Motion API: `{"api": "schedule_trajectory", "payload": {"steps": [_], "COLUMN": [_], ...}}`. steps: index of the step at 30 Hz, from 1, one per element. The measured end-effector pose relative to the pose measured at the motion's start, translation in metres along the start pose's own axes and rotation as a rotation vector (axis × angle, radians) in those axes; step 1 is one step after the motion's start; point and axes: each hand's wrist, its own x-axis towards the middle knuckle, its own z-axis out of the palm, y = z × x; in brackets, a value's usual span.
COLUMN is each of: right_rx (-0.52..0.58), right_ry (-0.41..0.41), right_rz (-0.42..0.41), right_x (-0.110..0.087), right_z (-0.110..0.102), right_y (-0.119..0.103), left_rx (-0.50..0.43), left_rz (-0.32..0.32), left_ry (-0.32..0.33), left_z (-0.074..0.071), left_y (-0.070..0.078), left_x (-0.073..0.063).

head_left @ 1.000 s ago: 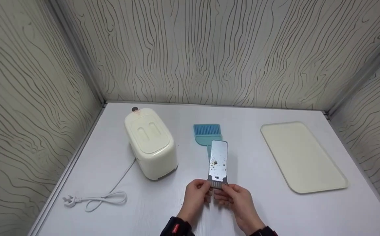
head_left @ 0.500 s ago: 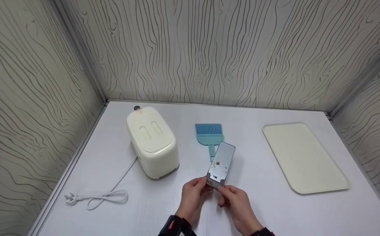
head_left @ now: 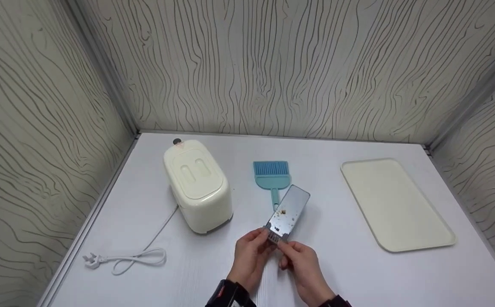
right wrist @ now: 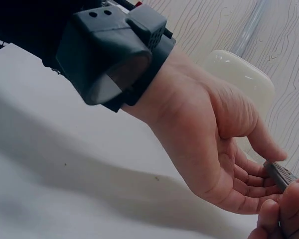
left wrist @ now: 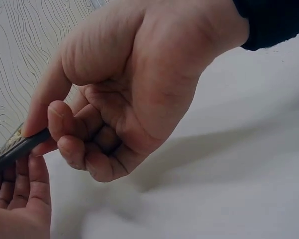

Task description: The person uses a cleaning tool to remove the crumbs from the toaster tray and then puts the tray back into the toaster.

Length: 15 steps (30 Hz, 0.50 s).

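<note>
Left hand: the person's left hand (head_left: 249, 256) pinches the near left corner of the slab, thumb on top, index finger beneath; its other fingers fold toward the palm in the left wrist view.
Right hand: the person's right hand (head_left: 304, 265) grips the near right corner, thumb on top, fingers underneath.
Slab: flat rectangular shiny tray with a ribbed grey end (head_left: 296, 198); ribbed end between both thumbs, bright plate reaching forward from the hands and slanting to the person's right. Ribbed end held above the white table (head_left: 341, 273).
Crumbs: brown bits (head_left: 283, 212) on the plate, beyond the thumbs.
Cord: white looped cable with plug (head_left: 138, 258), well left of the hands.
Platter: cream rounded rectangular tray (head_left: 397, 207), well right.
Appliance: cream glossy boxy toaster (head_left: 196, 172), left of the slab.
Brush: teal brush with blue bristles (head_left: 272, 181), handle end partly behind the slab.
Backdrop: pale wood-grain wall panel (head_left: 256, 68).
</note>
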Motion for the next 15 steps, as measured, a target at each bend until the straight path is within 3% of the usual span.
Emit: {"api": "schedule_trajectory", "payload": {"steps": [7,15], "right_rx": [-0.016,-0.049], "right_ry": [-0.016,-0.049], "right_rz": [-0.005,0.0], "right_x": [-0.0013,-0.0035], "right_z": [0.0042,0.0034], "right_y": [0.003,-0.0002], "left_rx": [-0.032,-0.004], "left_rz": [-0.009,0.025], "left_ry": [0.03,0.056], "left_z": [0.0,0.0004], "left_y": [0.0008,0.0018], "left_x": [0.0024,0.0026]}}
